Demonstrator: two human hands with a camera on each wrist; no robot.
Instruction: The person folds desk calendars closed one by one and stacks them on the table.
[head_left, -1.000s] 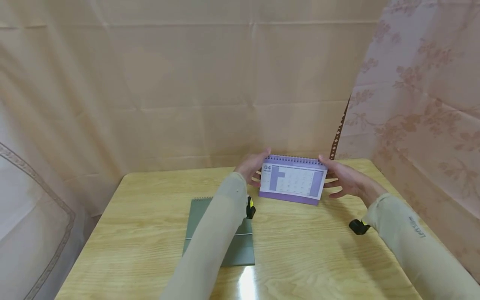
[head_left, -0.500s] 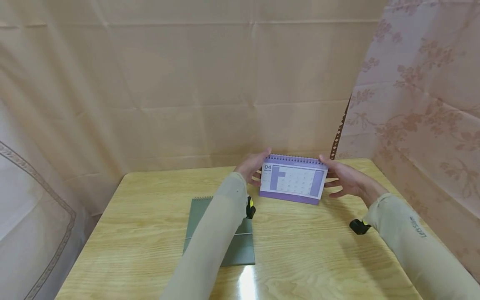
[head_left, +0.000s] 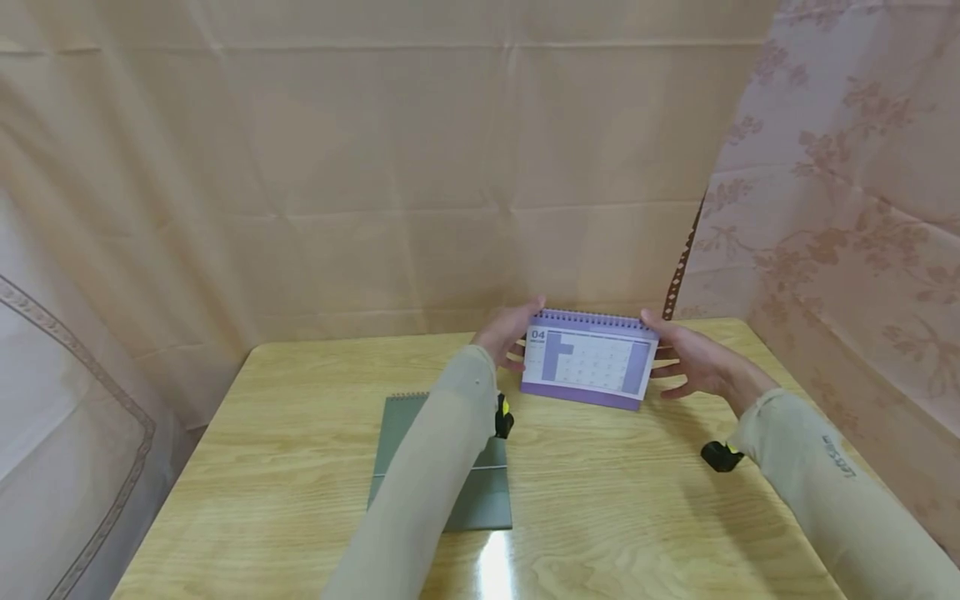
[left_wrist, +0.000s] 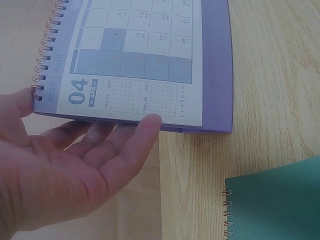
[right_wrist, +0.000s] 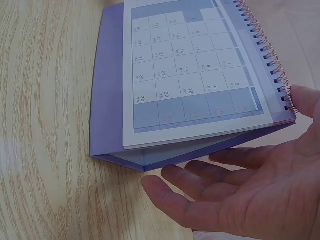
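A purple desk calendar (head_left: 588, 360) stands tilted back on the table, its 04 April page facing me and its spiral binding along the top. My left hand (head_left: 510, 333) is at its left end. In the left wrist view, the thumb touches the end of the spiral and the loosely bent fingers (left_wrist: 135, 142) lie along the side edge, some partly hidden behind it. My right hand (head_left: 693, 358) is at the other end. Its thumb touches the spiral, while its fingers (right_wrist: 175, 200) are spread beside the open side of the calendar's stand, the lower ones apart from it.
A dark green spiral notebook (head_left: 476, 500) with a pale band lies on the wooden table (head_left: 600, 508), partly covered by my left sleeve. A beige curtain (head_left: 375, 183) hangs behind the table, and a floral curtain (head_left: 847, 208) hangs along the right side.
Both hands and the calendar keep their places on the table. The whole head view has shifted very slightly.
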